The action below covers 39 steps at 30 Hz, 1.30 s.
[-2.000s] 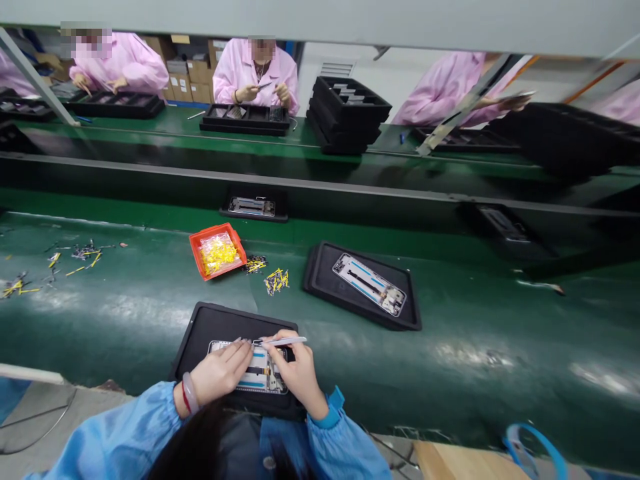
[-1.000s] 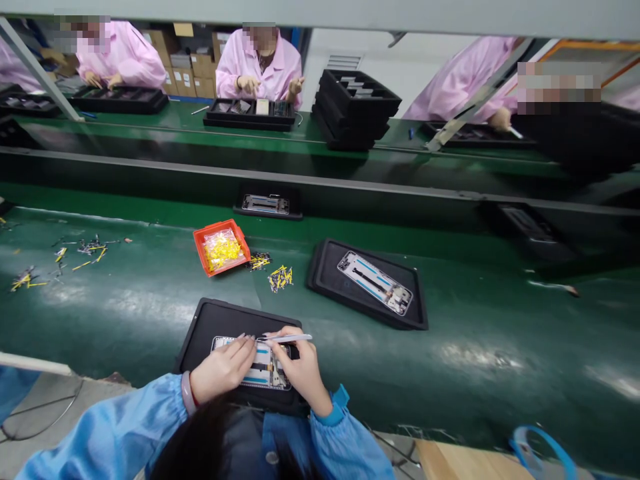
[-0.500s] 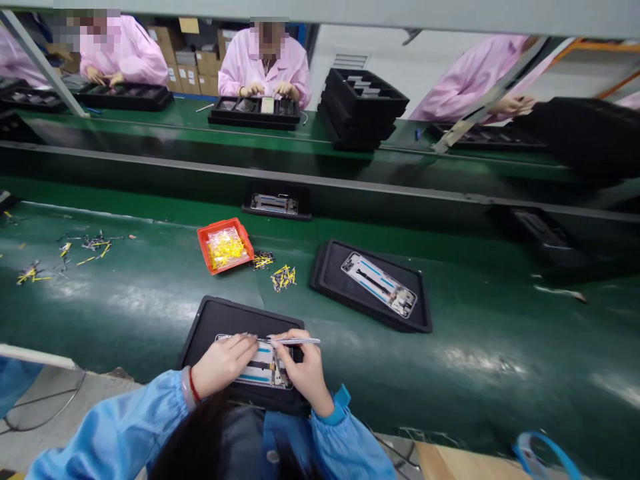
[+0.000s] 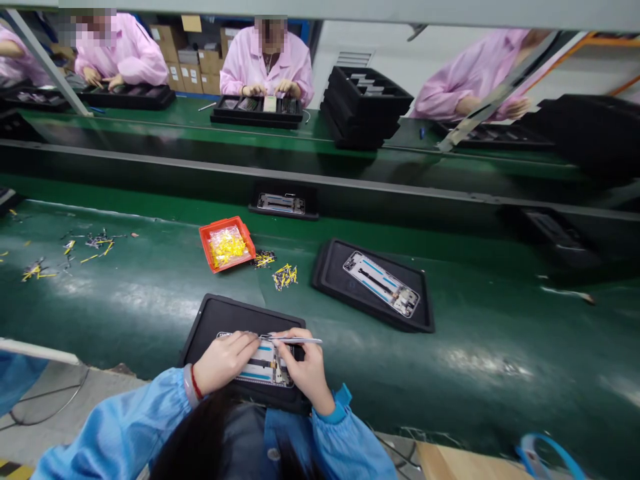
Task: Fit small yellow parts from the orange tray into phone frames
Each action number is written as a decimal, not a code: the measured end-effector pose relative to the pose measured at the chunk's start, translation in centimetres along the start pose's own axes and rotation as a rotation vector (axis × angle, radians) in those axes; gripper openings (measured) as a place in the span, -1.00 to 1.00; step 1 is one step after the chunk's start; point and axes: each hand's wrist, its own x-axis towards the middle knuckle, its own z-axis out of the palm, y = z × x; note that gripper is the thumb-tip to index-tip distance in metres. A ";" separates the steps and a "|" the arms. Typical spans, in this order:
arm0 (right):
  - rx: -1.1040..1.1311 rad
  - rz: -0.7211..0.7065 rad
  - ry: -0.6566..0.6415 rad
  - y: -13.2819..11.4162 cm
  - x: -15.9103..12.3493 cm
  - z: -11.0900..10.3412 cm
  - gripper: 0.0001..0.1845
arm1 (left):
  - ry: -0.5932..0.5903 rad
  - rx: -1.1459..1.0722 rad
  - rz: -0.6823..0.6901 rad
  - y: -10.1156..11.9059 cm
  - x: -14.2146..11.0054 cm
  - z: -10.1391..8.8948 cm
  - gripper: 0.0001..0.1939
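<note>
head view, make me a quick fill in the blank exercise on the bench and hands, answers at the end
1. The person's ____ hand grips a slim light-grey tool.
2. A silver rectangular frame with blue strips lies before the person on a rectangular ____ tray.
3. An orange-red plastic bin holds many small ____ pieces.
4. The co-workers opposite wear ____ jackets.

Missing words: right; black; yellow; pink.
</note>
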 end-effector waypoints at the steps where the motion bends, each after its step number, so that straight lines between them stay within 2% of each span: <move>1: -0.001 0.000 -0.002 0.0 0.0 0.0 -0.95 | -0.007 0.004 0.000 0.0 0.0 0.0 -0.63; 20: 0.007 0.029 -0.009 0.1 0.0 0.1 -0.93 | -0.019 0.025 0.001 0.1 -0.1 0.1 -0.60; 29: -0.015 0.036 -0.034 0.1 0.1 0.2 -0.91 | -0.107 0.039 0.004 0.0 -0.7 0.5 -0.69; 35: -0.107 -0.037 -0.105 -0.1 0.1 0.2 -0.92 | -0.111 0.078 0.043 0.0 -0.4 0.2 -0.68; 39: -0.036 -0.033 -0.042 0.0 -0.3 0.2 -0.97 | -0.178 0.128 0.089 0.0 -0.4 0.1 -0.71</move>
